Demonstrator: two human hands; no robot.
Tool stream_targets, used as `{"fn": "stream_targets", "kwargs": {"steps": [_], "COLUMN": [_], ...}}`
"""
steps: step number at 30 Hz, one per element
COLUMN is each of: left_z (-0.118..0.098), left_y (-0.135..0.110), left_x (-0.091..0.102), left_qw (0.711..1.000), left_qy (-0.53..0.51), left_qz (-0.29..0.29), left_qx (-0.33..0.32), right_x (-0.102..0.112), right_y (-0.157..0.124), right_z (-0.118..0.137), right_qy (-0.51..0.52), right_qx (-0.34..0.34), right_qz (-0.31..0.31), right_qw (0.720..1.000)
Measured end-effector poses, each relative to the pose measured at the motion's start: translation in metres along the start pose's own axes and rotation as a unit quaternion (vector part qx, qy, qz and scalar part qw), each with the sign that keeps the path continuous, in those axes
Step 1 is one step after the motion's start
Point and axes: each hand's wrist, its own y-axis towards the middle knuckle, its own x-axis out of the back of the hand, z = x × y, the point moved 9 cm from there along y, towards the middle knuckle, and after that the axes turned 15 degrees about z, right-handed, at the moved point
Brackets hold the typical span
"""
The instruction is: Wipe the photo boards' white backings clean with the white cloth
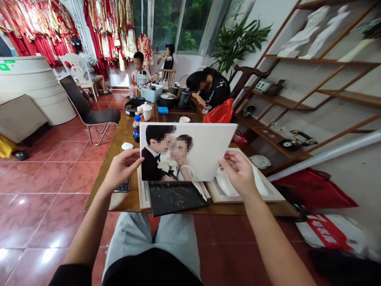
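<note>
The left hand [122, 171] and the right hand [238, 172] pinch a stiff wedding photo panel [184, 151] by its side edges, holding it tilted in the air. Just beneath it, a black panel [175, 198] and a white picture frame [247, 194] lie on a wooden table [110, 202] (a blue-capped water bottle [136, 129] stands farther along). Beyond, a person [208, 85] leans over the far end.
</note>
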Motion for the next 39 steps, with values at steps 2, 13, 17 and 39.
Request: {"fn": "stream_targets", "kwargs": {"steps": [2, 13, 17, 39], "left_z": [-0.014, -0.003, 0.005, 0.026], "left_y": [-0.002, -0.039, -0.050, -0.059], "left_x": [0.004, -0.028, -0.041, -0.062], "left_qw": [0.996, 0.881, 0.857, 0.849], "left_qy": [0.072, 0.395, 0.434, 0.462], "left_qz": [0.017, 0.150, 0.152, 0.163], "left_qx": [-0.052, -0.213, -0.232, -0.196], "right_x": [0.008, -0.015, -0.036, -0.056], "right_y": [-0.003, -0.019, -0.020, -0.020], "right_z": [0.009, -0.001, -0.017, -0.028], "right_qy": [-0.027, -0.162, -0.231, -0.324], "right_qx": [0.044, 0.157, 0.134, 0.079], "right_qz": [-0.022, 0.136, 0.192, 0.225], "right_qw": [0.998, 0.965, 0.944, 0.915]}}
